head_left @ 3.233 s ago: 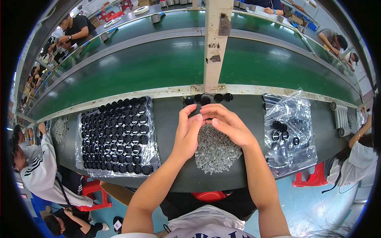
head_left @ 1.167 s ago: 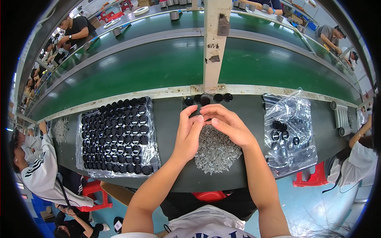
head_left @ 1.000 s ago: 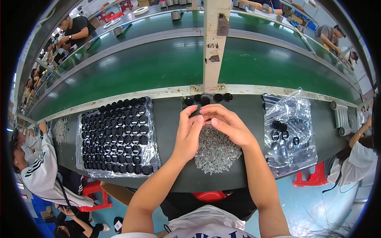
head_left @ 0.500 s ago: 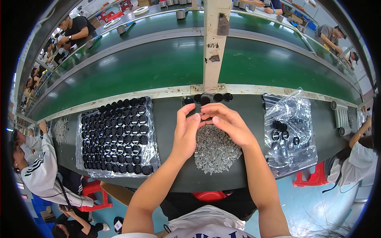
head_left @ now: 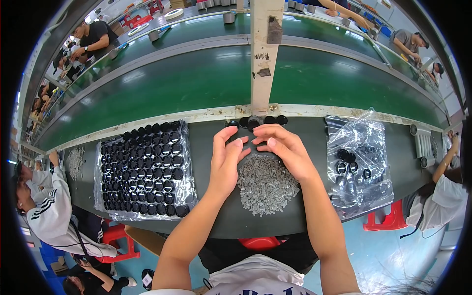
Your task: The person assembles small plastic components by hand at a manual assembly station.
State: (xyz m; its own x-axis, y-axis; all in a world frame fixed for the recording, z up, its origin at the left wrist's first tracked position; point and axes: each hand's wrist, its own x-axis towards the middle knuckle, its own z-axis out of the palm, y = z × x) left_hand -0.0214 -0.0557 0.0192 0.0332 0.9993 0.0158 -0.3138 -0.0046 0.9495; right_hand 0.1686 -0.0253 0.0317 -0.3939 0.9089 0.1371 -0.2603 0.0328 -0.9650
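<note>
Head view: two clear bags are flanking the fingers. Left bag (head_left: 191,192), well left of them, is bearing black caps (head_left: 157,173) in close rows; right bag (head_left: 366,201), well right, is bearing a few loose caps (head_left: 346,156). Left hand (head_left: 227,160) and right hand (head_left: 290,155) are facing each other, fingers bent inward, a narrow gap parting the two sets of tips. Cannot tell how far either grip is closing or whether it is holding anything. Grey pile (head_left: 268,187) is lying just below the fingertips, near the right palm; cap row (head_left: 253,123) is sitting just beyond them. Dark bench (head_left: 231,219) is extending under all this. Beyond the fingers, a green belt (head_left: 196,88) is running crosswise behind a pale post (head_left: 260,83). Workers are sitting far left (head_left: 51,211) and far right (head_left: 448,196).
</note>
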